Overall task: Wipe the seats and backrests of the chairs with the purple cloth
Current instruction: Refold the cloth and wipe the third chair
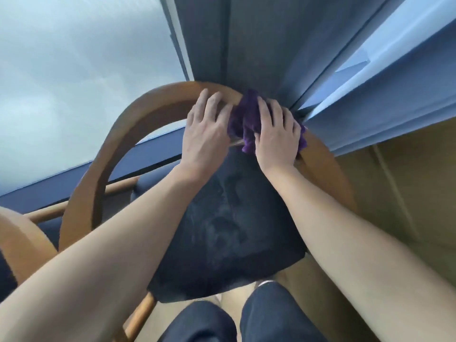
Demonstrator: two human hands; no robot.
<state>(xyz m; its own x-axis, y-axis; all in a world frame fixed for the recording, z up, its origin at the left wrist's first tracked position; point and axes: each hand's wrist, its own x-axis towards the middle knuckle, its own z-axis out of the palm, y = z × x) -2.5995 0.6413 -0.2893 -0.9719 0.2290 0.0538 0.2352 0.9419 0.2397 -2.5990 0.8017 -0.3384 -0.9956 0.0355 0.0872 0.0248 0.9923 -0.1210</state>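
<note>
A chair with a curved wooden backrest (128, 122) and a dark blue padded seat (222, 233) stands right in front of me. The purple cloth (244, 119) is bunched on the top of the backrest arch. My right hand (277, 137) lies over the cloth and presses it onto the wood, fingers wrapped on it. Just left of the cloth, my left hand (207, 134) rests on the backrest with its fingers spread over the rail, holding the wood.
A second wooden chair (22, 240) is at the lower left edge. Behind the chair are a frosted window (74, 82), a dark blue pillar (259, 45) and a blue sill. Beige floor or wall (407, 181) lies to the right. My legs (246, 319) are below the seat.
</note>
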